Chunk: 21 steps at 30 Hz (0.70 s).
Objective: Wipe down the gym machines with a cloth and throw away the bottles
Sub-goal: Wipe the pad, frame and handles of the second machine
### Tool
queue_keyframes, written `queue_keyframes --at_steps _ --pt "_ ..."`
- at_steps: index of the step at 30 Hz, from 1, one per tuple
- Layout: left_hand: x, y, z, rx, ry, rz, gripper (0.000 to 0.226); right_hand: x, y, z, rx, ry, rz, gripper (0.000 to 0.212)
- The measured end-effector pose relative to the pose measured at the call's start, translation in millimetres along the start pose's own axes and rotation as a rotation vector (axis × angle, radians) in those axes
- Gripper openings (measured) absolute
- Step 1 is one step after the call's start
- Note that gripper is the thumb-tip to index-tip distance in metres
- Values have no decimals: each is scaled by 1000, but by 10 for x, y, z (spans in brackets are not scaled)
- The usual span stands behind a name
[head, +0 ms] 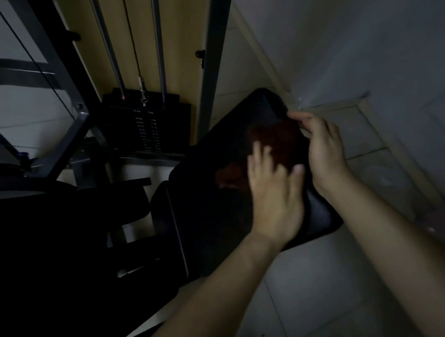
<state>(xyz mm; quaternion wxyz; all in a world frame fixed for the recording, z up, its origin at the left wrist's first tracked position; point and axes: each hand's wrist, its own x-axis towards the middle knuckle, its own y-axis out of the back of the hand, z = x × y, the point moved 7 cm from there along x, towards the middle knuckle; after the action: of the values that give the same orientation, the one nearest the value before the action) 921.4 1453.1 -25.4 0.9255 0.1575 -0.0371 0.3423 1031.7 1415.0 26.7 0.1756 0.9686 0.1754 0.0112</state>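
The wiping is under way and looks far from finished. Right of the frame's centre, a dark reddish cloth [277,138] lies spread on a tilted black pad [263,103] of a gym machine. The left grip [272,190] lies flat on the cloth with its fingers spread and roughly straight, pressing rather than clutching. It is motion-blurred, which suggests a wiping stroke across the pad. The right grip [323,149] is just beside it at the pad's right edge, with thumb and fingers curled round that edge, apparently to steady the pad. So one pad is being cleaned, but the light is too dim to tell how much of it has been covered. The rest of the machine reads as left to do, as far as can be judged: the weight stack [147,124] at upper centre, the guide rods [107,42] rising from it, and the grey frame [39,51] at upper left. The lower left of the frame is too dark to make out. No bottles can be seen on the tiled floor [317,297] or anywhere else in view, so it cannot be told whether they have been thrown away.
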Motion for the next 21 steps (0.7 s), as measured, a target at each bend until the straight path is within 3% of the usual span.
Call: queue_keyframes --at_steps 2,4,6,10,14,16,21 --pt "-102 -58 180 111 -236 -77 50 -28 57 43 103 -63 -16 36" --pt "-356 36 -135 129 -255 -76 51 -81 59 39 95 -25 -68 36" --pt "-631 232 -879 91 -29 33 51 -83 -8 21 -46 59 -136 38" --pt "-1004 707 -2285 -57 633 214 50 -195 -105 78 -451 167 -277 54" --pt "-950 664 -2168 -67 719 226 61 -456 37 193 -502 194 -323 55" --pt "-861 435 -1691 -34 643 204 67 -520 108 191 -462 208 -309 52" --pt "-643 -157 102 110 -1 66 54 -530 172 188 -238 95 -268 68"
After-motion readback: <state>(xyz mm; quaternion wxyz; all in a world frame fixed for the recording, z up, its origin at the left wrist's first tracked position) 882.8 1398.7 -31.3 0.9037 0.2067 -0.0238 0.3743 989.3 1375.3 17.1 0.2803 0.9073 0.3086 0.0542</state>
